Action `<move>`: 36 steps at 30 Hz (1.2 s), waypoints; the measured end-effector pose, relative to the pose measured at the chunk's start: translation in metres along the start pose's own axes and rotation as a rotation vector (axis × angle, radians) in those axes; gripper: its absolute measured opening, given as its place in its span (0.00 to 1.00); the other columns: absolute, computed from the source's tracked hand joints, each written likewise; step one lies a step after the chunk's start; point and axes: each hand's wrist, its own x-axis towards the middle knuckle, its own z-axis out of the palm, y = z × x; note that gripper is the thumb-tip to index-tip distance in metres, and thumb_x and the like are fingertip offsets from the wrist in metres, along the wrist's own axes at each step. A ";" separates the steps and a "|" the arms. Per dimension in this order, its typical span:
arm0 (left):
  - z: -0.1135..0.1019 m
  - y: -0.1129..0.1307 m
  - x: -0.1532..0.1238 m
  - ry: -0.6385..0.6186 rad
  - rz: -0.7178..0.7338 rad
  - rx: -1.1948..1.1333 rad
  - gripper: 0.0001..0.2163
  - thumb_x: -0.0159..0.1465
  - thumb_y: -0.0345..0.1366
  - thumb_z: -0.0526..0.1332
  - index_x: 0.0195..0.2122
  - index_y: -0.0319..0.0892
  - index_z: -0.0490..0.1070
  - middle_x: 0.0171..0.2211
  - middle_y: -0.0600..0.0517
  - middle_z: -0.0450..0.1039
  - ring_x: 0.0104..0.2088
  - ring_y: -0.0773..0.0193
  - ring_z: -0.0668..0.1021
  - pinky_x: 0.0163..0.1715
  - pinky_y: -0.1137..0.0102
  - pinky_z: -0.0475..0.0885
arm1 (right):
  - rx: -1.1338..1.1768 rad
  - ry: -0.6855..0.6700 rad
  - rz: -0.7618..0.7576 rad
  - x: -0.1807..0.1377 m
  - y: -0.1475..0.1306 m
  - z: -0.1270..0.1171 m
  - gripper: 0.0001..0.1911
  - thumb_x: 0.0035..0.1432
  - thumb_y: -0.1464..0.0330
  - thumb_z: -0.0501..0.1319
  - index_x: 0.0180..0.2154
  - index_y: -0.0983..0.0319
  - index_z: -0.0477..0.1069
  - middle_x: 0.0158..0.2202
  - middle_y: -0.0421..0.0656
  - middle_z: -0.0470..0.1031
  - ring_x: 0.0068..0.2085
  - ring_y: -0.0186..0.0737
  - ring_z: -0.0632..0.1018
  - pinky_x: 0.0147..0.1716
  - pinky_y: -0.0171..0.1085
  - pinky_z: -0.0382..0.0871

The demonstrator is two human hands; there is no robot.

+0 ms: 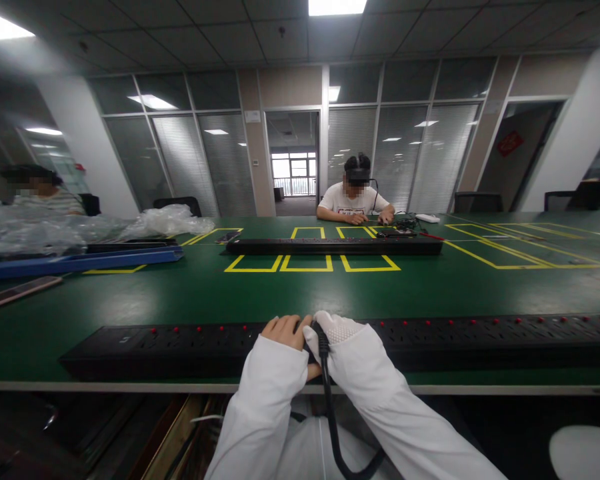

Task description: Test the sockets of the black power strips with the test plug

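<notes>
Thick black cable [330,400] comes up past the surface [300,293] edge; probably bendy but springy. The gloved right hand [337,330] closes round its top end. The left hand [286,331] curls beside it, grip hidden. Both rest on the long power strip [180,340], which looks stiff and likely heavy. Best hold is the rigid plug end, not the cord. Farther off lies a second strip [330,246].

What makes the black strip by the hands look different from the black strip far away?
The near strip shows a row of red dots; on the far strip none can be made out. The near strip lies along the front edge of the green table, with the left hand and gloved right hand on it; the far strip lies over yellow boxes, untouched. Both are long, black and flat.
</notes>
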 end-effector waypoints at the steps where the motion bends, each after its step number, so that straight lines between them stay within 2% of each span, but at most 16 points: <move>1: 0.000 0.000 0.000 0.003 0.003 0.001 0.30 0.44 0.44 0.59 0.49 0.39 0.68 0.43 0.42 0.73 0.42 0.50 0.74 0.46 0.57 0.64 | -0.001 0.001 -0.001 0.000 0.000 0.000 0.20 0.60 0.57 0.52 0.49 0.64 0.65 0.43 0.44 0.70 0.40 0.33 0.73 0.41 0.39 0.69; 36: -0.001 -0.001 -0.001 -0.008 0.007 0.002 0.30 0.44 0.45 0.59 0.50 0.40 0.68 0.43 0.42 0.73 0.43 0.50 0.74 0.46 0.57 0.64 | -0.001 -0.005 0.002 0.000 -0.001 -0.001 0.21 0.60 0.56 0.51 0.48 0.64 0.65 0.43 0.44 0.70 0.40 0.33 0.73 0.41 0.39 0.69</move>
